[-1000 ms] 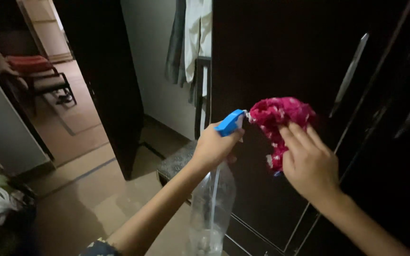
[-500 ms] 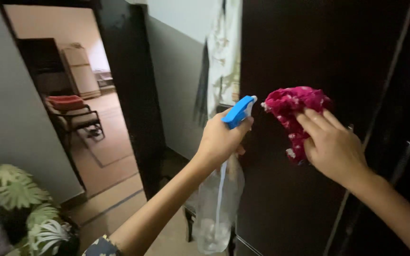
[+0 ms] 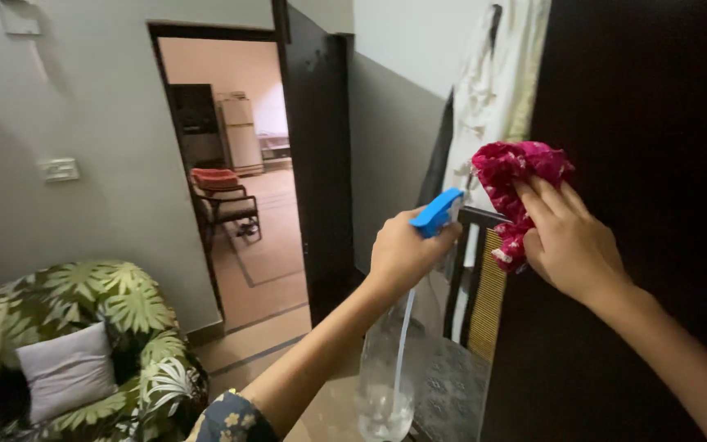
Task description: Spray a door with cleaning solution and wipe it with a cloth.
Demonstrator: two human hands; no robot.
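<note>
My left hand [image 3: 407, 254] grips a clear spray bottle [image 3: 388, 368] with a blue trigger head [image 3: 438, 211], its nozzle aimed toward the cloth. A little liquid sits at the bottle's bottom. My right hand [image 3: 570, 241] presses a crumpled magenta cloth with white spots [image 3: 517, 173] against the dark brown wardrobe door [image 3: 656, 164], near the door's left edge. The fingers spread over the cloth.
A leaf-patterned armchair [image 3: 83, 327] with a grey cushion stands at lower left. An open doorway [image 3: 239, 164] leads to another room with a red-cushioned chair [image 3: 222, 196]. Light clothes [image 3: 493, 90] hang beside the wardrobe, above a dark-framed chair [image 3: 476, 286].
The view has swung up and left, bringing the armchair and doorway into sight. Both hands have stayed together, the cloth now near the wardrobe door's left edge and higher up.
</note>
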